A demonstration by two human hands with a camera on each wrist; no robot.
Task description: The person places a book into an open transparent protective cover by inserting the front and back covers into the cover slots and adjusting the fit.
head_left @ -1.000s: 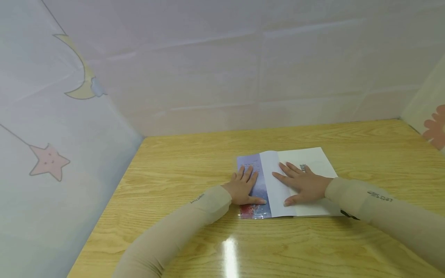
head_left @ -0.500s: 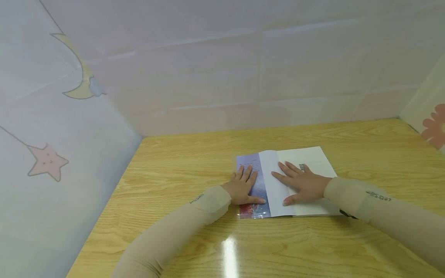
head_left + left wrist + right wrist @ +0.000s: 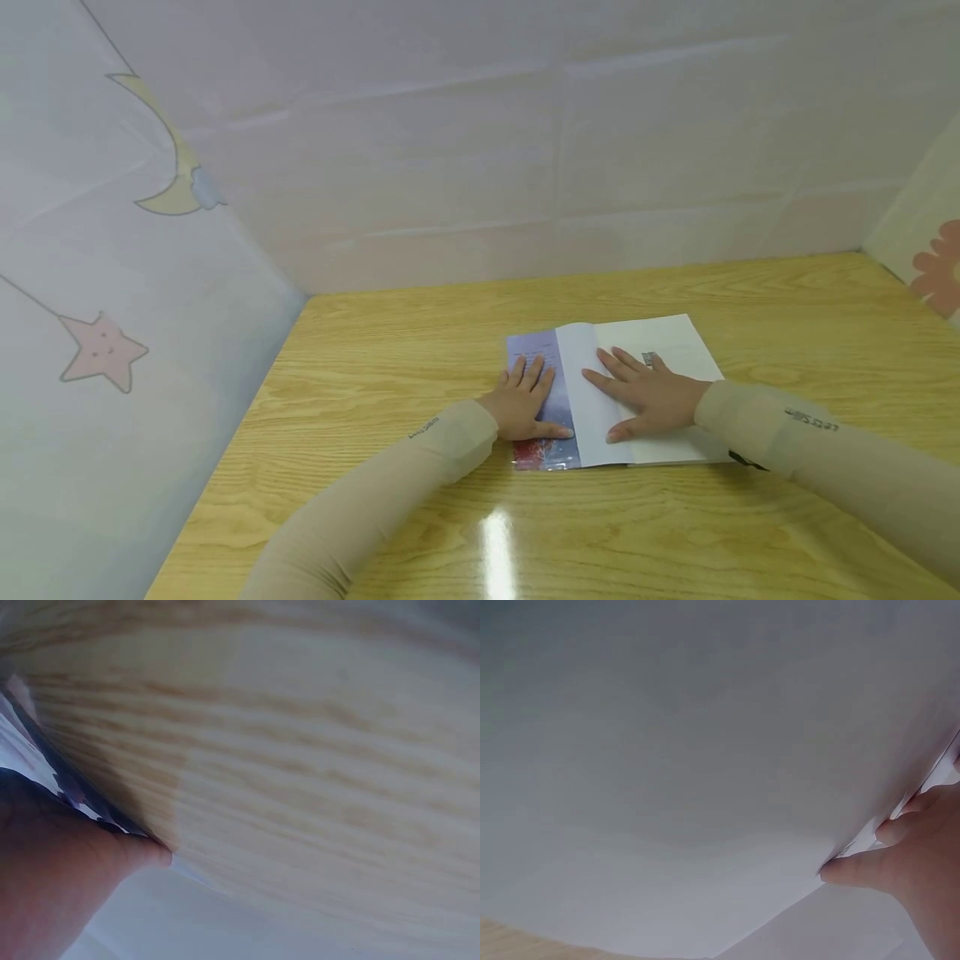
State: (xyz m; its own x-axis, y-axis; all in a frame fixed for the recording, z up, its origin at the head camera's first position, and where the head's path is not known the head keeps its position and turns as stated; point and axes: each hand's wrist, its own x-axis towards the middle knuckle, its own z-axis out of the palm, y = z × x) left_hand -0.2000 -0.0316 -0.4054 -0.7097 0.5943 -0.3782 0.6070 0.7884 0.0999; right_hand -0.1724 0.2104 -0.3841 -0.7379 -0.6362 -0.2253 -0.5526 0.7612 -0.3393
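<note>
An opened book [image 3: 682, 342] lies on the wooden table, its white pages facing up in the head view. On its left side a purple-blue cover flap [image 3: 534, 342] with a red patch at the bottom is spread out, with a clear plastic edge around it. My left hand [image 3: 521, 408] rests on this flap with its fingers spread. My right hand [image 3: 652, 396] lies spread over the white pages near the fold. In the left wrist view the thumb [image 3: 142, 853] touches the flap's edge; the right wrist view shows the right thumb [image 3: 859, 870] against the white page.
The wooden table [image 3: 390, 350] extends around the book, with a bright light reflection near its front. A pale backdrop [image 3: 450, 150] with a moon, a star and a flower stands behind and at the sides.
Both hands stay flat on the book. The view has shifted very slightly; nothing else visibly differs.
</note>
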